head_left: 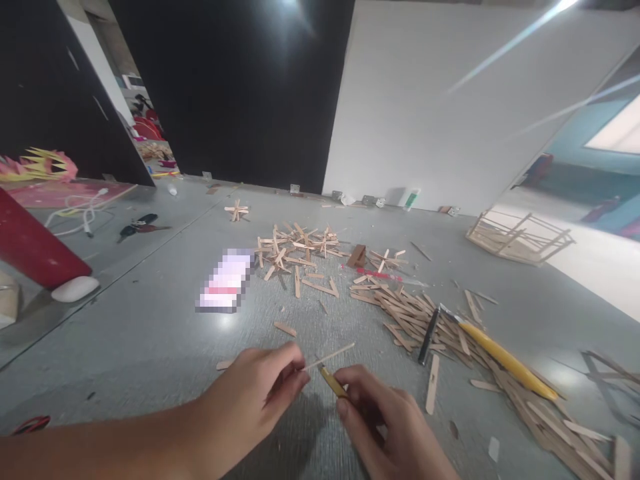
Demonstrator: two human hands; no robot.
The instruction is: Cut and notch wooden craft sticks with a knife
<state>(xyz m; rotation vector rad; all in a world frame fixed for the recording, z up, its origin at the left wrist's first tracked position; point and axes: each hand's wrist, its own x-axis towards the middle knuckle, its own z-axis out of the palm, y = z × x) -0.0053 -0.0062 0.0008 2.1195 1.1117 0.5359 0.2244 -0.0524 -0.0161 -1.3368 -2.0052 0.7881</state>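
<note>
So the left hand (pixel 260 390) is pinching one thin wooden stick (pixel 330 356) low over the grey desk (pixel 150 333), and the right hand (pixel 385 420) is closed around a small yellow cutter (pixel 332 382) whose tip sits right at the stick. Off to the right there's a big pile of sticks (pixel 425 320) with a yellow-handled knife (pixel 505 360) lying on it.

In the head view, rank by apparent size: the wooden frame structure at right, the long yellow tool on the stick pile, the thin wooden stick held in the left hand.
1. Wooden frame structure
2. Long yellow tool
3. Thin wooden stick; nearest the camera, yet smallest.
</note>
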